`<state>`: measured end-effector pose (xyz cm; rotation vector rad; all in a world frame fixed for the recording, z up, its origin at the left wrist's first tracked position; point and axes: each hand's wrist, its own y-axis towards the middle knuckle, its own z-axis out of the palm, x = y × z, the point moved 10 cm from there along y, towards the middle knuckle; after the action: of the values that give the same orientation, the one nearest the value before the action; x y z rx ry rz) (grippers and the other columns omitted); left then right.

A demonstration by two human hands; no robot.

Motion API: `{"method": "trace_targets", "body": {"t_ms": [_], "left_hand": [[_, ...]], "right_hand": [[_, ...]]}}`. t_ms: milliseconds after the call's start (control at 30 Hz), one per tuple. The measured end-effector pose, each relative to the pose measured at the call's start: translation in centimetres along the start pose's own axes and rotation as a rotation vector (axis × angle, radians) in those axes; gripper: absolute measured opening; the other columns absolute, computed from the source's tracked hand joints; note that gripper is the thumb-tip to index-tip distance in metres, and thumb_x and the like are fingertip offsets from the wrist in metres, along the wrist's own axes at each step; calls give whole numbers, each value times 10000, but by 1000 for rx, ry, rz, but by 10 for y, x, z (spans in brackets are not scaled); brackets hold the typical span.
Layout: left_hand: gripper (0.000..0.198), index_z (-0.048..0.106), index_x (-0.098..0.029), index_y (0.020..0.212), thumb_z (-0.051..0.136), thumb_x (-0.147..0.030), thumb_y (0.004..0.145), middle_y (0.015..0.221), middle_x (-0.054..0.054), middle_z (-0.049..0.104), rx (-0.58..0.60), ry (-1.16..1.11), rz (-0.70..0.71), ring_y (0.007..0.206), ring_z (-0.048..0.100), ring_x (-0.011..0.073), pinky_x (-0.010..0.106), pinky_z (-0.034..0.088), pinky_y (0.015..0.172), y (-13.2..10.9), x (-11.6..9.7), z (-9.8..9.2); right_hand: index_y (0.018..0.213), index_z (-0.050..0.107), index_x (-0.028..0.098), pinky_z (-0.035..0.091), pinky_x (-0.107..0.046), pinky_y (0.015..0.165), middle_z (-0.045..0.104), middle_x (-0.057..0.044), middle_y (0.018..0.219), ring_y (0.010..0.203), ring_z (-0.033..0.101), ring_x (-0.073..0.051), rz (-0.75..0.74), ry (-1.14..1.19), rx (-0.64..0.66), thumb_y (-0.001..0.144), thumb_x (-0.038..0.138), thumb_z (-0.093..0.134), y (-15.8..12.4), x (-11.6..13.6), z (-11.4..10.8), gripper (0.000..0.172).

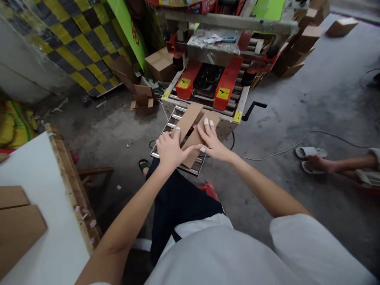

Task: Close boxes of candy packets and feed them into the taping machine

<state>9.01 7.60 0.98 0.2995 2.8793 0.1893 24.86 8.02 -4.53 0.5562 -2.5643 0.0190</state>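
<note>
A cardboard box (190, 119) lies on the metal rollers (177, 116) in front of the taping machine, its two long top flaps angled with a dark gap between them. On the left flap rests my left hand (170, 149), its fingers spread and its thumb reaching toward the right. My right hand (214, 141) lies on the right flap with its fingers apart; white covers sit on several fingertips. The two thumbs meet or nearly meet over the near part of the box. Something small and red shows between the flaps.
The machine has red side guides (228, 85) and a black crank (253, 110) at its right. A white table (53, 190) with cardboard stands at the left. Cartons (162, 63) lie behind. A cable (285, 148) crosses the floor near another person's foot (319, 163).
</note>
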Motion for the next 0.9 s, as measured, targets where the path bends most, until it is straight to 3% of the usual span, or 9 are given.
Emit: {"method": "trace_targets", "body": {"t_ms": [100, 167, 267, 400, 500, 667, 733, 833, 900], "left_hand": [[495, 701, -200, 1059, 464, -623, 959, 951, 97, 604, 66, -272, 16, 915, 617, 256, 376, 497, 855, 24, 33, 6], [427, 663, -185, 901, 443, -542, 985, 869, 61, 603, 71, -463, 10, 816, 603, 192, 316, 510, 811, 47, 49, 18], [381, 614, -178, 1100, 472, -511, 980, 1136, 114, 657, 46, -668, 9, 1049, 632, 208, 332, 519, 948, 79, 54, 43], [559, 362, -219, 1510, 395, -478, 1017, 1603, 130, 389, 159, -735, 172, 1504, 343, 247, 428, 335, 1220, 91, 26, 74], [597, 322, -192, 1552, 373, -461, 1022, 1640, 142, 324, 179, -638, 261, 1534, 289, 253, 447, 248, 1270, 85, 16, 76], [569, 360, -156, 1546, 365, -385, 1026, 1604, 179, 366, 185, -487, 238, 1501, 357, 266, 468, 295, 1252, 78, 15, 70], [562, 364, -170, 1550, 368, -374, 1026, 1592, 178, 393, 191, -475, 220, 1487, 384, 266, 481, 320, 1239, 77, 16, 69], [566, 353, -179, 1562, 367, -365, 1028, 1581, 174, 421, 213, -485, 209, 1476, 408, 251, 474, 336, 1232, 79, 17, 73], [566, 350, -166, 1566, 364, -342, 1028, 1583, 171, 424, 206, -485, 211, 1477, 410, 242, 462, 351, 1228, 86, 15, 75]], "right_hand": [[1632, 235, 225, 160, -709, 1200, -57, -141, 1713, 1563, -63, -448, 124, 58, -114, 988, 685, 368, 8, 4, 8, 803], [1604, 325, 232, 162, -676, 1221, 26, -132, 1717, 1568, -15, -436, 133, 44, -175, 958, 690, 449, 20, 5, 5, 801], [1591, 351, 242, 182, -642, 1238, 111, -119, 1711, 1574, 48, -401, 80, 38, -191, 955, 680, 459, 32, 3, -2, 780], [1645, 111, 146, 167, -586, 1266, 105, -151, 1708, 1587, 41, -336, 78, 24, -172, 1025, 585, 290, 32, -6, -8, 780], [1640, 107, 121, 183, -589, 1258, 107, -163, 1705, 1584, 49, -341, 90, -39, -126, 1040, 510, 274, 40, -3, -9, 734], [1622, 196, 118, 225, -698, 1182, 126, -216, 1690, 1557, 120, -419, 135, -145, -68, 1026, 454, 342, 53, 11, -12, 700], [1622, 188, 104, 199, -734, 1167, 134, -245, 1679, 1550, 129, -440, 122, -162, -44, 998, 539, 397, 43, 26, -10, 789], [1623, 191, 103, 119, -813, 1128, 127, -286, 1665, 1534, 135, -492, 36, -195, 14, 842, 744, 568, 15, 61, 2, 1078], [1621, 207, 114, 109, -837, 1111, 132, -298, 1659, 1524, 157, -504, -2, -236, 37, 769, 724, 681, -1, 78, 13, 1150]]}}
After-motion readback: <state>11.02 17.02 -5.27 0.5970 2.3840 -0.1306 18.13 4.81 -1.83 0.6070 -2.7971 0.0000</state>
